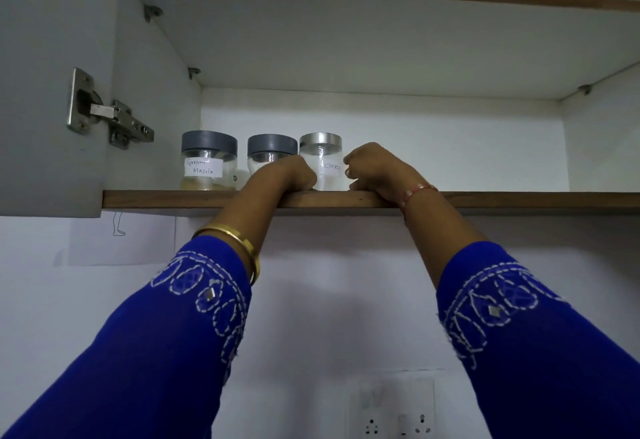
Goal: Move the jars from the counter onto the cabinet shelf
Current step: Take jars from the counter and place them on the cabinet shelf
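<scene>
The fingers of the left hand (294, 175) are curled in against the near left side of the jar marked "Cloves" (322, 161), and the fingers of the right hand (372, 170) are curled in at its right side, their tips bent toward the glass; whether either hand truly clasps the jar or only rests beside it I cannot tell, since the knuckles hide the contact. Both wrists lie over the wooden front edge of the cabinet shelf (156, 200). The cloves jar stands upright on the shelf between the two hands, with a silver lid and clear glass that looks nearly empty, though a few dark bits show at its base. Just to its left, partly hidden by the left hand, stands a second clear jar (270, 153) with a grey lid; its contents cannot be made out. Further left, near the cabinet wall, stands a jar labelled "Garam Masala" (209, 161), grey-lidded, with a low layer of tan powder at the bottom. A gold bangle (242, 241) circles the left forearm and a thin red thread (417, 192) the right wrist, above blue embroidered sleeves (166, 317). A metal hinge (107, 116) sits on the open door at left, and wall sockets (398, 421) show below.
</scene>
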### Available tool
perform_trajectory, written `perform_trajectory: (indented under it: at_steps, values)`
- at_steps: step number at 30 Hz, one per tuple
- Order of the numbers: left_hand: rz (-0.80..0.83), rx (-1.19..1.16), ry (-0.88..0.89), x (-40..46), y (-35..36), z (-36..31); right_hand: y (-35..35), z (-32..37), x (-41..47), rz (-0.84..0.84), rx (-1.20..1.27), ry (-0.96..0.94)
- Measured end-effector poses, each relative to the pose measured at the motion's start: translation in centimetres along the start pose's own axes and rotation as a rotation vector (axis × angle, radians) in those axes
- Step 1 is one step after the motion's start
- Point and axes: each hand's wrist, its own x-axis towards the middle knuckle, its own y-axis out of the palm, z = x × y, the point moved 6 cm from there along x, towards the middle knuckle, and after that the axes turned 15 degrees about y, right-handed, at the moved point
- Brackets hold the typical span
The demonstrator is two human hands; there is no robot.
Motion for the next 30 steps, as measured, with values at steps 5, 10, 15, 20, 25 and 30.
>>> perform_trajectory:
  at_steps: [5, 10, 15, 20, 25, 30]
  values:
    - [-0.42, -0.105, 0.147, -2.7, -2.1, -1.2, -1.5, 0.3, -3.2, -0.138, 0.221, -0.178]
    - [-0.69, 0.031, 0.393, -8.4, -1.9, -2.7, -1.4, -0.9, -7.5, -0.205, 0.123, -0.256]
    - [-0.61, -0.024, 0.583, -13.0, 0.2, -4.0, -1.7, -3.5, -12.9, -0.294, 0.07, -0.333]
    - [-0.619, -0.302, 0.546, -19.6, 3.1, -5.8, -2.3, -7.7, -19.3, -0.35, 0.07, -0.324]
    - [-0.548, -0.582, 0.424, -25.8, 6.8, -7.4, -2.9, -12.9, -25.4, -0.386, 0.095, -0.219]
    - [-0.456, -0.808, 0.305, -31.7, 10.6, -8.9, -1.9, -19.9, -32.0, -0.4, 0.045, -0.063]
